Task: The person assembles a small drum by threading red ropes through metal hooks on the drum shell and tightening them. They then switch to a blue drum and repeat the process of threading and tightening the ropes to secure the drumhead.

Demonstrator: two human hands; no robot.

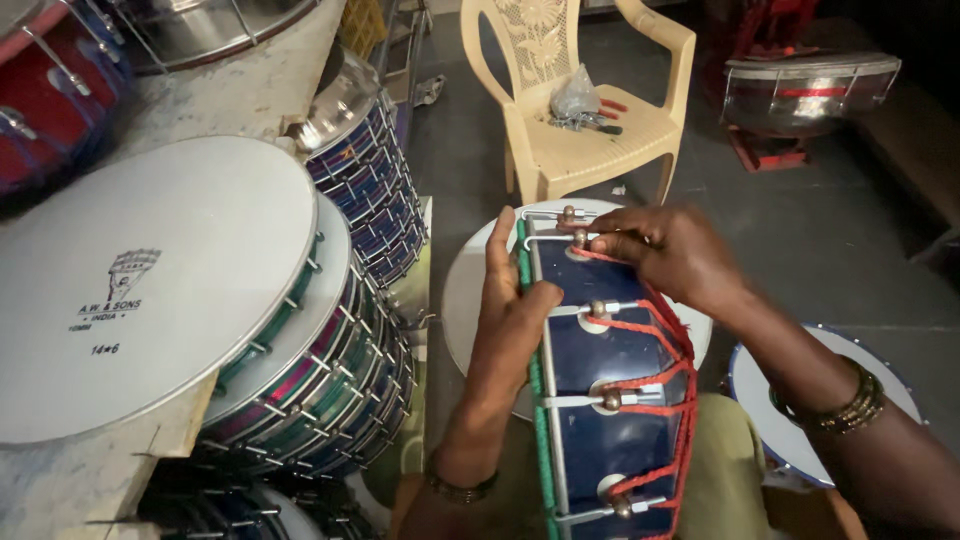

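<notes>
propped edge-up on the lap sits a blue drum (610,400), red cord (670,370) zigzagging between its metal hooks (605,400), left hand (510,320) flat against the green rim to brace it. right hand (670,250) pinches cord at the top hook, probably pulling tension; beyond, a plastic chair (590,110) keeps pliers (595,115) within reach.

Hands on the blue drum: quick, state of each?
Left hand: open, palm flat against the blue drum rim.
Right hand: closed, pinching the red cord near a metal hook.
</notes>
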